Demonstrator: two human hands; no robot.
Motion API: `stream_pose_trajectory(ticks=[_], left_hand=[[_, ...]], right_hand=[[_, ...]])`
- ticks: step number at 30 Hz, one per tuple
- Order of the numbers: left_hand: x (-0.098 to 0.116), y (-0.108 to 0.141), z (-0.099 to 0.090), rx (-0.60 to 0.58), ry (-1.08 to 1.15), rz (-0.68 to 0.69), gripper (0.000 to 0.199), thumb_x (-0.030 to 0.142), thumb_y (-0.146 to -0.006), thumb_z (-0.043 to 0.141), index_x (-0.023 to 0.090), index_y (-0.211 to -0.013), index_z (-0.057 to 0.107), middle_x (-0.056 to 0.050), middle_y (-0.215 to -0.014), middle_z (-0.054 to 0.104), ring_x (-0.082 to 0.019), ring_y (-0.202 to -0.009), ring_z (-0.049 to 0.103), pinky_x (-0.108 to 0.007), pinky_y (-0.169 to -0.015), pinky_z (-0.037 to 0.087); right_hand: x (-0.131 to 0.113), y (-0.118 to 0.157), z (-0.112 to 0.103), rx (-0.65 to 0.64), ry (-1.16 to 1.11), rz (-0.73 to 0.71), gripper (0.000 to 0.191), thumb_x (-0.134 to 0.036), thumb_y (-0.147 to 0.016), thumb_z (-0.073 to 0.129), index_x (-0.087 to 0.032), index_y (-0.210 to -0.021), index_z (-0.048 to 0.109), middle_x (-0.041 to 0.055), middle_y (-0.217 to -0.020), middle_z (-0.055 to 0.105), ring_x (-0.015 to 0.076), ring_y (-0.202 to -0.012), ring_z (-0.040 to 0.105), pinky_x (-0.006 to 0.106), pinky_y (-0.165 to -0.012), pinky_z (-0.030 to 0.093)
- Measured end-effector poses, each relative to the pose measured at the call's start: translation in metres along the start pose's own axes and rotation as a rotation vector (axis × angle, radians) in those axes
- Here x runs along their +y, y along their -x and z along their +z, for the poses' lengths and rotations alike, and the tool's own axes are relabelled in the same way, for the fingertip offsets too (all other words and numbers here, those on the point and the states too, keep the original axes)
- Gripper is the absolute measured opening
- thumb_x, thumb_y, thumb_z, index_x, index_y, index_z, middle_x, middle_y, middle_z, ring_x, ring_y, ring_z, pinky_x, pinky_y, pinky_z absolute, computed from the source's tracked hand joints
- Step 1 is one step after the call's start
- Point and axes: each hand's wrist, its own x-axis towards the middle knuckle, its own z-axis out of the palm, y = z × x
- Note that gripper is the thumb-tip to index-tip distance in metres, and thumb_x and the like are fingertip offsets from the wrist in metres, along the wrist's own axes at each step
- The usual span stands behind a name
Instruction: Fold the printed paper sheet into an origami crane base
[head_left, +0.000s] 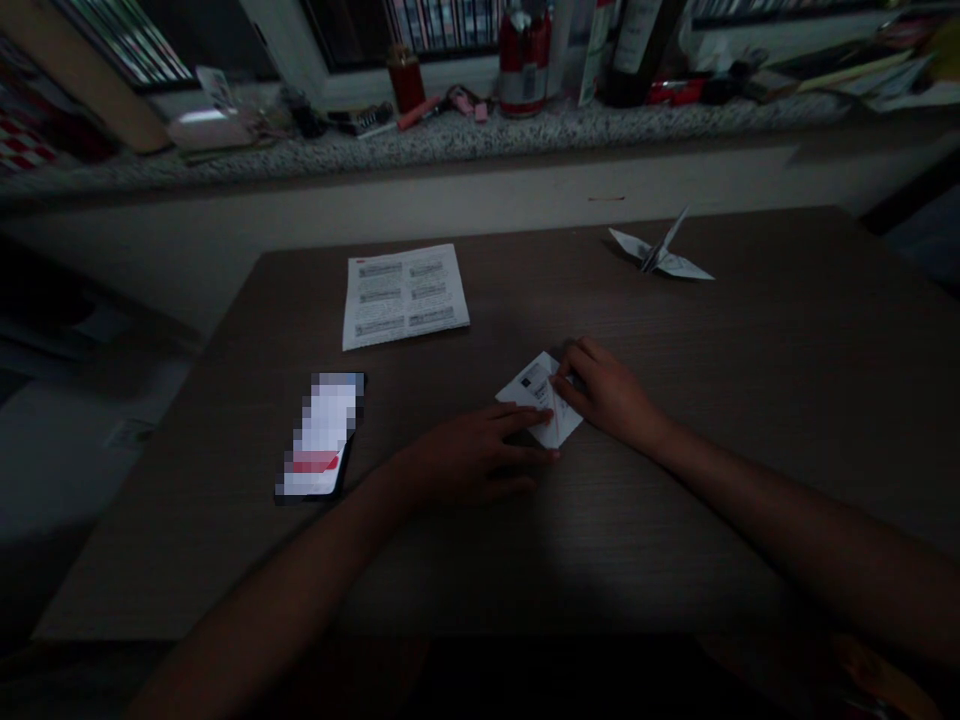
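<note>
A small folded printed paper point(535, 388) lies on the brown table point(465, 570), one corner toward the window. My left hand point(480, 452) rests flat with its fingers spread, the fingertips on the paper's lower part. From the right, my right hand point(600, 385) has its fingers bent together at the paper's right edge, pinching or pressing it. The fingers hide part of that edge. A folded paper crane point(661, 256) stands at the back right of the table.
A folded printed sheet point(406, 295) lies at the back left. Nearer on the left is a lit phone point(321, 435). Behind the table, a stone windowsill point(450, 135) holds a red can point(523, 62), a dark bottle point(636, 50) and other small items.
</note>
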Motion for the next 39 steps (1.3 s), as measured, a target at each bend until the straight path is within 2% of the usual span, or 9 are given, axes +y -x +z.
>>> stream_pose_trajectory(ticks=[5, 9, 11, 24, 28, 33, 39], left_hand=[[-0.0006, -0.0011, 0.0000, 0.020, 0.014, 0.006, 0.037, 0.034, -0.103, 0.059, 0.027, -0.139, 0.064, -0.010, -0.162, 0.044, -0.031, -0.147, 0.044, -0.048, -0.119, 0.042], [-0.0022, -0.0032, 0.0030, 0.030, 0.019, -0.036, 0.049, 0.034, -0.105, 0.056, 0.028, -0.153, 0.049, -0.010, -0.160, 0.047, -0.027, -0.145, 0.047, -0.047, -0.117, 0.044], [-0.0025, -0.0039, 0.0044, 0.034, -0.003, -0.044, 0.050, 0.034, -0.105, 0.056, 0.026, -0.154, 0.047, -0.010, -0.159, 0.048, -0.028, -0.145, 0.047, -0.047, -0.117, 0.044], [-0.0010, -0.0055, 0.0069, 0.032, -0.020, -0.042, 0.045, 0.035, -0.108, 0.049, 0.022, -0.151, 0.051, -0.008, -0.157, 0.051, -0.025, -0.147, 0.046, -0.044, -0.119, 0.042], [-0.0015, -0.0039, 0.0060, 0.032, -0.013, -0.030, 0.044, 0.035, -0.107, 0.051, 0.024, -0.150, 0.052, -0.008, -0.159, 0.049, -0.026, -0.147, 0.045, -0.044, -0.119, 0.042], [-0.0018, -0.0010, 0.0015, 0.038, 0.019, 0.017, 0.039, 0.037, -0.104, 0.057, 0.028, -0.142, 0.062, -0.008, -0.161, 0.047, -0.029, -0.147, 0.045, -0.049, -0.118, 0.044], [-0.0030, 0.0002, -0.0015, 0.015, 0.021, 0.022, 0.033, 0.035, -0.105, 0.055, 0.030, -0.136, 0.067, -0.006, -0.161, 0.046, -0.031, -0.147, 0.045, -0.049, -0.119, 0.042]], right_hand=[[-0.0008, 0.0000, -0.0002, 0.008, -0.009, -0.011, 0.007, -0.022, -0.096, 0.056, -0.023, -0.091, 0.053, 0.0086, -0.098, 0.055, 0.0260, -0.090, 0.059, 0.040, -0.079, 0.049], [0.0004, 0.0001, 0.0007, 0.014, -0.009, -0.018, 0.006, -0.021, -0.096, 0.056, -0.024, -0.091, 0.053, 0.0084, -0.098, 0.056, 0.0258, -0.088, 0.059, 0.039, -0.077, 0.050], [0.0010, 0.0003, 0.0011, 0.014, -0.013, -0.015, 0.006, -0.022, -0.096, 0.056, -0.024, -0.091, 0.053, 0.0084, -0.098, 0.056, 0.0260, -0.089, 0.060, 0.040, -0.078, 0.050], [0.0001, -0.0004, 0.0017, 0.004, -0.001, 0.005, 0.006, -0.024, -0.097, 0.055, -0.024, -0.090, 0.054, 0.0092, -0.099, 0.056, 0.0269, -0.090, 0.059, 0.041, -0.078, 0.050], [-0.0004, 0.0000, 0.0016, 0.014, 0.001, 0.000, 0.008, -0.024, -0.097, 0.055, -0.024, -0.090, 0.052, 0.0085, -0.097, 0.056, 0.0262, -0.088, 0.059, 0.040, -0.077, 0.050], [0.0005, 0.0003, 0.0019, 0.020, 0.005, -0.017, 0.007, -0.022, -0.097, 0.055, -0.024, -0.090, 0.052, 0.0083, -0.097, 0.056, 0.0263, -0.089, 0.059, 0.041, -0.077, 0.050], [0.0009, -0.0002, 0.0017, 0.006, 0.011, -0.007, 0.008, -0.022, -0.096, 0.056, -0.024, -0.090, 0.051, 0.0085, -0.098, 0.056, 0.0264, -0.089, 0.059, 0.041, -0.077, 0.049]])
